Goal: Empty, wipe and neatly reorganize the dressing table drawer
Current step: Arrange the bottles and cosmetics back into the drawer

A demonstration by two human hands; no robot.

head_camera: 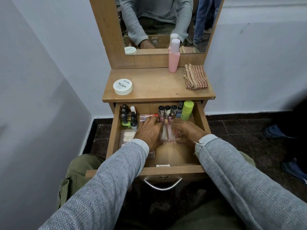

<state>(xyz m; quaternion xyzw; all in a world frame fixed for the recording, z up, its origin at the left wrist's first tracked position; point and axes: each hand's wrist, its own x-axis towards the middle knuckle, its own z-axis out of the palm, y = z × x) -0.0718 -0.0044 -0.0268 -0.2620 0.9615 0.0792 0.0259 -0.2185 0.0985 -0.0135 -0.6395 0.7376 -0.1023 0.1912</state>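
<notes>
- I see the drawer (114, 133) pulled fully out toward me, both my hands down inside it.
- Left hand (147, 132) lies palm-down in the drawer's middle, fingers fairly straight, fingertips against the left side of two clear tubes (167, 132) lying side by side.
- Right hand (186, 131) sits on the tubes' right side, fingers bent in toward them. Whether it truly grips them or only presses, I cannot tell.
- Far left corner of the drawer: a cluster of dark-capped nail polish bottles (126, 116), one light green bottle (126, 124) nearest me, a white-capped bottle (132, 109) beside them.
- A red-ended tube (147, 115) lies flat just beyond my left fingertips.
- Far wall, right of centre: three dark-capped bottles in a row (167, 111), then a small blue bottle (179, 110), then a lime-green canister (186, 110) tilted in the far right corner.
- Near left of the drawer: a clear flat pack of white pieces (127, 136), partly under my left wrist.
- Tabletop (157, 87) above: white round nail polish remover tub (123, 86) at left, pink bottle (174, 57) upright by the mirror (157, 22), checked cloth (196, 76) folded at far right.
</notes>
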